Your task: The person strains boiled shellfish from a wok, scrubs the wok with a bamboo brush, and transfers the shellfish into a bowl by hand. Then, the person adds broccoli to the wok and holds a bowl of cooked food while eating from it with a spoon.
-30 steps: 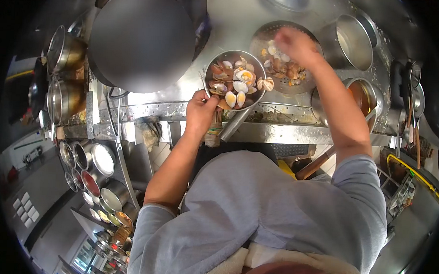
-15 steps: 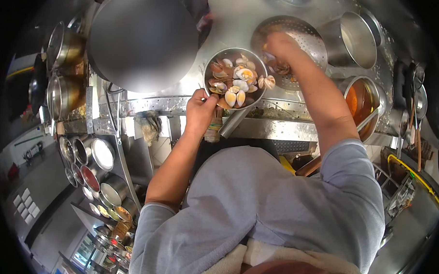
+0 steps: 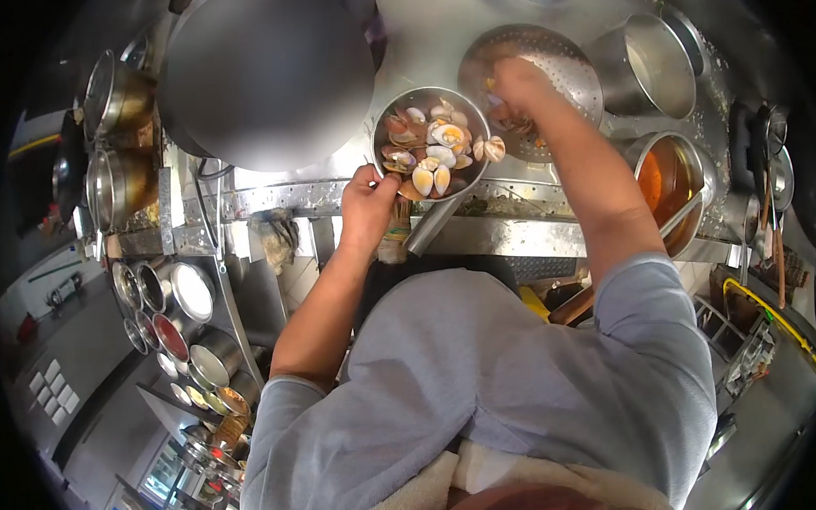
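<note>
A round metal pan (image 3: 476, 178) full of opened clams (image 3: 443, 153) sits at the counter's front edge, its tubular handle (image 3: 434, 225) pointing toward me. My left hand (image 3: 369, 196) pinches the pan's lower left rim, thumb at the edge. One clam (image 3: 489, 149) rests at the right rim. Farther right, my right hand (image 3: 522, 86) reaches down into a wide perforated strainer (image 3: 571, 76). Its fingers curl over clams there; the fingertips are partly hidden and blurred. A few shells (image 3: 519, 124) show just below that hand.
A large dark round shape (image 3: 266, 75), blurred, fills the upper left. On the right stand a deep metal pot (image 3: 630, 74) and a pot of reddish-orange liquid (image 3: 671, 188) with a ladle handle. Several metal containers (image 3: 191, 291) line the left side. A rag (image 3: 276, 237) hangs at the counter edge.
The whole view has shifted slightly, with the pan and strainer a little farther left. My left hand keeps its hold on the rim, and my right hand stays in the strainer.
</note>
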Demonstrator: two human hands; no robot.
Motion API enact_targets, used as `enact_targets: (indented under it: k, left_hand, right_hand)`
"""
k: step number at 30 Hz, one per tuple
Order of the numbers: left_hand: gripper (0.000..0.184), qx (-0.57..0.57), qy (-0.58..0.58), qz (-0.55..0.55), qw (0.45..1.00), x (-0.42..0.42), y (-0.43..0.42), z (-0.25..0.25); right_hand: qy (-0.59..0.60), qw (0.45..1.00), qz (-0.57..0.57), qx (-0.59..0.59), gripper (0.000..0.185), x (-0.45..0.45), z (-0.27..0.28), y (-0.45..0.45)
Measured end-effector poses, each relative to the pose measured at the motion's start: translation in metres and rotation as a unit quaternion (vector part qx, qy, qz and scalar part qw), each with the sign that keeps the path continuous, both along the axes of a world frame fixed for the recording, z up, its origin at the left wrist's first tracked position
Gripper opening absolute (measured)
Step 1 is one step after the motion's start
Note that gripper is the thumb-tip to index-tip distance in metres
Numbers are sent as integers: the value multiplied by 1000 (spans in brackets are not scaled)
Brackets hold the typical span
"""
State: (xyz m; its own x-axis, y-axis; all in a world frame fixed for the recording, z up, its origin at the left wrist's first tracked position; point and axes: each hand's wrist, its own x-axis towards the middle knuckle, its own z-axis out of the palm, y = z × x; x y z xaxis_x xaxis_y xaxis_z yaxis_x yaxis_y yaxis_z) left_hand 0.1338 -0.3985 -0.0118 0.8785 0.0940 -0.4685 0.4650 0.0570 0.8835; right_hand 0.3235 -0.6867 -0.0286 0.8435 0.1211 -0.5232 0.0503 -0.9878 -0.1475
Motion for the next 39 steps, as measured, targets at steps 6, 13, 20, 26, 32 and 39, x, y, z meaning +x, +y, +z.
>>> enact_targets:
  k: [6,13,20,26,32,39]
  left_hand:
    - [18,17,-7,-4,1000,-1,3,-7]
    - [15,5,-7,-43,999,5,4,-8]
    - [15,-4,11,-13,1000,-15,15,1]
    - [15,-5,17,-2,1000,-14,12,7]
    - [17,-20,-19,-14,1000,-2,-3,3]
    - [17,-36,-9,6,999,-16,3,7]
  right_hand:
    - [-14,976,-35,213,32,-1,47,-20]
    - [90,975,8,204,41,-32,76,2]
    - [-46,972,97,208,25,-30,8,-20]
    - [-103,964,-38,244,22,-13,50,-47]
    - [16,952,-14,304,33,-48,143,16]
    - [-47,998,6,45,39,-18,1,-14]
